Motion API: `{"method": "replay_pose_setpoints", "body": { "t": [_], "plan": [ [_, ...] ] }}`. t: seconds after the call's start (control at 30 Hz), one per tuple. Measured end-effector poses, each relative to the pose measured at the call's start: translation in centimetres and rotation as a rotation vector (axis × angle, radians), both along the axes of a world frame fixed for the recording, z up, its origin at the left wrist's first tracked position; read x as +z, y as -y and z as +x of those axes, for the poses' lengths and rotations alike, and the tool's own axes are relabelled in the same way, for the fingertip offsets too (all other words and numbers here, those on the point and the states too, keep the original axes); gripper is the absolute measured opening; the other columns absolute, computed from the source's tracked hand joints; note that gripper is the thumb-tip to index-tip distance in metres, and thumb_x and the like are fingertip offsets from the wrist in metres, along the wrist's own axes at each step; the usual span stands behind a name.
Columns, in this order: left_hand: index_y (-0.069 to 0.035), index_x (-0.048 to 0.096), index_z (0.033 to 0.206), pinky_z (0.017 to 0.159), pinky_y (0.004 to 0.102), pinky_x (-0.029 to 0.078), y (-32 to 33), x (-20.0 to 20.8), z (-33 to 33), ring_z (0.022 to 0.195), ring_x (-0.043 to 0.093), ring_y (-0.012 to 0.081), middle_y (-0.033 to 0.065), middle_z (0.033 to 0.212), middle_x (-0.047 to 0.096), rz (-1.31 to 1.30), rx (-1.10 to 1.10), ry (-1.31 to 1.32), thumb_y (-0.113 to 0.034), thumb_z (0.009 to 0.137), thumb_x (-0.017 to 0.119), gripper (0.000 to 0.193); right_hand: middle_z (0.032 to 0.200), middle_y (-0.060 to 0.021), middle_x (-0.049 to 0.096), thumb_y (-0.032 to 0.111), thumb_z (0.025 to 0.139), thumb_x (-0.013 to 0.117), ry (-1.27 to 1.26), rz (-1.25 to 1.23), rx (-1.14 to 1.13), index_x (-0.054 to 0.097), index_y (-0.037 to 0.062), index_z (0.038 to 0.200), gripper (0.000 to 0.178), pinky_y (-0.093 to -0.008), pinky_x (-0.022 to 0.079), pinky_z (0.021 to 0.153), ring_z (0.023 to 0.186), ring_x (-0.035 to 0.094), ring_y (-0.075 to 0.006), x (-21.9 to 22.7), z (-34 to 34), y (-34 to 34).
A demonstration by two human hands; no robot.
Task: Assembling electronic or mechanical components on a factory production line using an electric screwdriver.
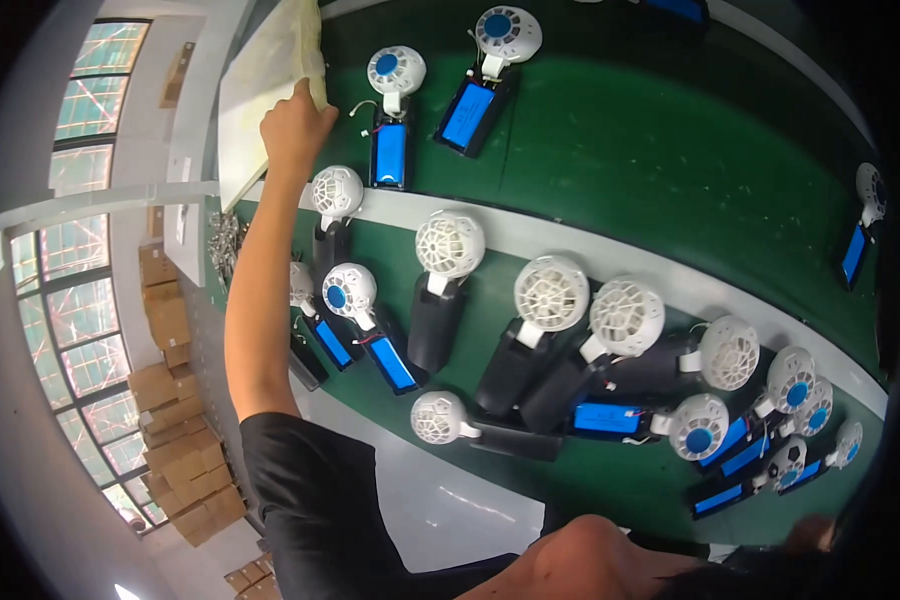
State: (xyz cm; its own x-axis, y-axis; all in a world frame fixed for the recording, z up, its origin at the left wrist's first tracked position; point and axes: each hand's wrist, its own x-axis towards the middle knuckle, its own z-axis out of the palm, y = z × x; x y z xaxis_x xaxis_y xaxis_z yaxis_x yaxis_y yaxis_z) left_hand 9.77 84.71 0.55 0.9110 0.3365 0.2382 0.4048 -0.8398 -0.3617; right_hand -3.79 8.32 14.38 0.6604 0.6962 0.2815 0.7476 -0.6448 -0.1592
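Note:
My left hand (298, 128) reaches far forward on the left side. Its fingers close on the edge of a pale yellow plastic sheet (270, 95), with the index finger stretched along it; the grip is partly hidden. Close by on the right lies a small fan (396, 72) with a white round head, a blue centre and an exposed blue battery pack (391, 153). Another such fan (507, 36) lies beyond it. Below my wrist, a fan with a white grille head (337, 191) leans against the rail. My right hand does not show.
A white rail (530, 230) divides the far green surface (650, 130) from the near green mat (530, 475). Several fans (450, 245) lie across the mat, some with black casings, others with bare blue batteries. Small metal parts (227, 245) are heaped at left. Cardboard boxes (185, 460) stand beside the windows.

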Motion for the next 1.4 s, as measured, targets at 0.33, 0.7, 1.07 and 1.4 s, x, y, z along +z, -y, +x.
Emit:
{"method": "replay_pose_setpoints", "body": {
  "t": [0.33,0.7,1.07,1.4],
  "plan": [
    [-0.017,0.071,0.124,0.070,0.0428,0.058,-0.7,1.0,-4.3,0.074,0.073,0.0339,0.0117,0.086,0.077,-0.123,0.032,0.167,-0.039,0.075,0.077,0.054,0.114,-0.0247,0.069,0.020,0.089,0.057,-0.259,0.470,0.628,0.071,-0.0015,0.110,0.033,-0.0467,0.051,0.099,0.111,0.066,-0.0400,-11.7,30.2,-53.9],
    [-0.018,0.073,0.118,0.069,0.0384,0.059,-0.8,5.0,-10.2,0.072,0.076,0.0290,0.0116,0.092,0.078,-0.295,0.017,0.428,-0.034,0.073,0.077,0.048,0.113,-0.0218,0.071,0.014,0.085,0.059,-0.886,0.339,0.704,0.069,-0.0015,0.116,0.036,-0.0452,0.054,0.096,0.107,0.068,-0.0373,-17.1,28.5,-80.1],
    [-0.017,0.076,0.115,0.074,0.0335,0.060,0.1,7.5,-11.5,0.074,0.077,0.0228,0.0129,0.101,0.078,-0.408,0.132,0.513,-0.029,0.070,0.079,0.046,0.099,-0.0140,0.071,-0.012,0.081,0.059,-2.099,0.487,1.157,0.069,-0.0003,0.103,0.027,-0.0389,0.056,0.092,0.096,0.069,-0.0272,-18.5,27.5,-84.0],
    [-0.017,0.074,0.114,0.072,0.0389,0.060,0.2,7.8,-12.8,0.073,0.076,0.0297,0.0125,0.094,0.079,-0.330,0.046,0.542,-0.032,0.071,0.078,0.046,0.107,-0.0236,0.073,0.024,0.085,0.070,-0.649,0.769,0.849,0.074,0.0028,0.109,0.032,-0.0430,0.054,0.090,0.104,0.071,-0.0353,-16.0,24.3,-81.9]
  ]
}}
